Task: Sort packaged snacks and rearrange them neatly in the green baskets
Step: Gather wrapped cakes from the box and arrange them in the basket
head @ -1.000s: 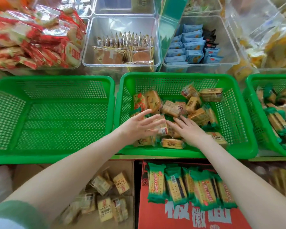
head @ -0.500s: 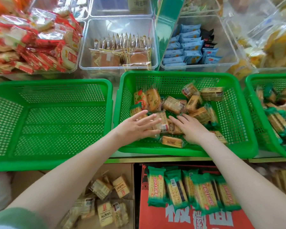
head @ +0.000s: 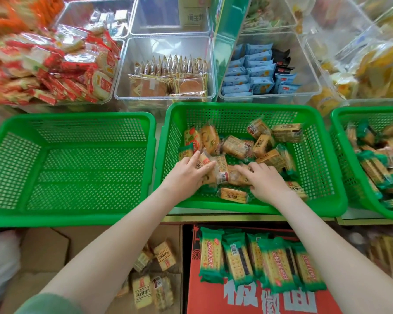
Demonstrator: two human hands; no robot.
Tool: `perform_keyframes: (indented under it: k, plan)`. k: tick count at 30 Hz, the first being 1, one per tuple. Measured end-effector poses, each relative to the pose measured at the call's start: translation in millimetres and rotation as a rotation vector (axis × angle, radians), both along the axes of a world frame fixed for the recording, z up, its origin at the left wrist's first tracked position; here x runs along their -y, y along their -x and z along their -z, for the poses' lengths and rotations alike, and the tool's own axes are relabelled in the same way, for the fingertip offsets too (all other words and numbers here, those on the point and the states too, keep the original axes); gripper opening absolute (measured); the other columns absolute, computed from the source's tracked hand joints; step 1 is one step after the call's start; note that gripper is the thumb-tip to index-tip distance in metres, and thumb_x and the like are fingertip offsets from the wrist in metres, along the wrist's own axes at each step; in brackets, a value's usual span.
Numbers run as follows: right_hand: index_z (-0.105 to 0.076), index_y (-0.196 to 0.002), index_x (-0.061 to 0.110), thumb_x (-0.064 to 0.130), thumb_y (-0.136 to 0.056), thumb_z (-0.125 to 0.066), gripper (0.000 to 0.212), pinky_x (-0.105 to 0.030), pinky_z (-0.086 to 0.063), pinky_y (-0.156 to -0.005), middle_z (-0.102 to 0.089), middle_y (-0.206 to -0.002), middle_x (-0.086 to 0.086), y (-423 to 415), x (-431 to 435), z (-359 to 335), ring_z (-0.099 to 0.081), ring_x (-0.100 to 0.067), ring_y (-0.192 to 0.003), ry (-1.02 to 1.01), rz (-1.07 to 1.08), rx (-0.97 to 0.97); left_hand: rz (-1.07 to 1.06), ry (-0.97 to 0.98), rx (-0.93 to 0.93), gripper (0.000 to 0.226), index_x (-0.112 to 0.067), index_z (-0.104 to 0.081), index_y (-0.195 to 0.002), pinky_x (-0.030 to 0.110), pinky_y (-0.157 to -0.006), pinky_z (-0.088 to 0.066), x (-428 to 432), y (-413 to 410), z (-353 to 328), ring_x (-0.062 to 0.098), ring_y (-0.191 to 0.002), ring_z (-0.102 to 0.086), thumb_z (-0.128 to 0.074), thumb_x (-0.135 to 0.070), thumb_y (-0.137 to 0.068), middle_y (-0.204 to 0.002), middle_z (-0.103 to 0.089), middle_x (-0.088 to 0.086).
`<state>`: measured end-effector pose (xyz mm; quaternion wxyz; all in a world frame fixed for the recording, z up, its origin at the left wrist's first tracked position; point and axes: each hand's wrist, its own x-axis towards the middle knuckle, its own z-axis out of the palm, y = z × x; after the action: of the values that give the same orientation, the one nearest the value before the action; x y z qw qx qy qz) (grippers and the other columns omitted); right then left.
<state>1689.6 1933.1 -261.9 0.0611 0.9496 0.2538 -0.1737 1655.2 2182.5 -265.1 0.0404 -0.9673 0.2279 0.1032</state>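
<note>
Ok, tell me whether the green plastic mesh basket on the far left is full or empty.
Empty. The left green plastic mesh basket shows only its bare perforated floor and walls; nothing lies inside.

- Bright, soft, even light from above; no hard shadows, only faint shade among the packs in the middle green basket (head: 252, 109).
- White glare on the clear bins (head: 166, 44).
- Motion blur on the red packets (head: 55, 71) top left and the yellow bags (head: 377, 64) far right.
- Wide-angle bend: basket rims bow near the edges.
- Centre fairly sharp, bottom corners soft.
</note>
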Motion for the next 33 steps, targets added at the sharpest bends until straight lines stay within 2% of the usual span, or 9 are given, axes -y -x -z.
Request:
perform_keyframes:
  k: [3,5,8,14,17,22,25,30,33]
  plan:
    - [-0.013,-0.154,0.028,0.012,-0.090,-0.056,0.079,-0.040,-0.035,-0.105,-0.038,-0.145,-0.013,14,-8,-17,-0.039,-0.030,-0.128,-0.089,0.036,0.125,-0.071,0.123,0.158,0.048,-0.017,-0.059,-0.130,0.048,-0.082,-0.050,5,16,-20,0.045,-0.102,-0.056,-0.060,-0.015,-0.082,-0.136,-0.048,0.031]
    - [-0.024,-0.152,0.022,0.012,-0.084,-0.063,0.079,-0.044,-0.040,-0.097,-0.048,-0.134,-0.017,27,-23,-30,-0.047,-0.033,-0.118,-0.220,0.056,0.236,-0.170,0.327,0.275,0.050,-0.016,-0.063,-0.125,0.045,-0.071,-0.052,-1,33,-36,0.042,-0.085,-0.060,-0.057,-0.015,-0.075,-0.121,-0.056,0.033]
    - [-0.043,-0.143,0.011,0.011,-0.070,-0.076,0.080,-0.044,-0.044,-0.081,-0.057,-0.116,-0.017,56,-62,-45,-0.053,-0.034,-0.101,-0.478,0.018,0.397,-0.275,0.558,0.416,0.050,-0.021,-0.054,-0.131,0.045,-0.082,-0.051,-26,73,-50,0.040,-0.094,-0.058,-0.049,-0.020,-0.081,-0.125,-0.055,0.029]
    - [-0.039,-0.142,0.019,0.011,-0.073,-0.068,0.075,-0.046,-0.043,-0.087,-0.053,-0.118,-0.013,149,-183,-32,-0.047,-0.030,-0.110,-0.723,-0.136,0.358,-0.411,0.641,0.577,0.048,-0.021,-0.049,-0.135,0.033,-0.102,-0.036,-129,182,-29,0.031,-0.112,-0.050,-0.055,-0.022,-0.087,-0.132,-0.050,0.020]
    - [-0.039,-0.141,0.019,0.020,-0.076,-0.056,0.067,-0.044,-0.043,-0.087,-0.055,-0.117,-0.013,193,-243,-5,-0.048,-0.029,-0.105,-0.706,-0.222,0.248,-0.524,0.601,0.530,0.046,-0.018,-0.051,-0.133,0.040,-0.101,-0.041,-191,242,0,0.034,-0.109,-0.052,-0.056,-0.023,-0.087,-0.129,-0.051,0.023]
    - [-0.035,-0.144,0.016,0.015,-0.069,-0.080,0.087,-0.048,-0.051,-0.091,-0.059,-0.123,-0.017,244,-329,46,-0.055,-0.036,-0.109,-0.570,-0.335,0.009,-0.668,0.488,0.342,0.045,-0.015,-0.057,-0.130,0.044,-0.095,-0.046,-275,313,54,0.039,-0.107,-0.054,-0.055,-0.023,-0.086,-0.127,-0.053,0.026]
    - [-0.005,-0.154,0.021,0.018,-0.093,-0.056,0.080,-0.044,-0.028,-0.112,-0.034,-0.149,-0.012,253,-368,77,-0.033,-0.033,-0.136,-0.402,-0.288,-0.180,-0.736,0.396,0.218,0.046,-0.013,-0.061,-0.127,0.049,-0.088,-0.050,-304,330,87,0.044,-0.104,-0.056,-0.066,-0.015,-0.081,-0.127,-0.053,0.030]
    - [0.000,-0.154,0.017,0.021,-0.096,-0.051,0.077,-0.041,-0.027,-0.111,-0.033,-0.149,-0.006,242,-413,136,-0.029,-0.027,-0.136,-0.321,-0.217,-0.194,-0.834,0.268,0.022,0.069,-0.011,-0.061,-0.125,0.049,-0.077,-0.053,-343,346,138,0.046,-0.093,-0.060,-0.084,-0.004,-0.059,-0.117,-0.058,0.028]
    - [-0.005,-0.154,0.016,0.020,-0.095,-0.052,0.075,-0.041,-0.024,-0.112,-0.030,-0.151,-0.006,237,-434,160,-0.028,-0.026,-0.137,-0.247,-0.284,-0.157,-0.864,0.276,-0.019,0.067,-0.017,-0.048,-0.140,0.049,-0.087,-0.048,-350,350,159,0.046,-0.109,-0.052,-0.075,-0.017,-0.079,-0.132,-0.048,0.026]
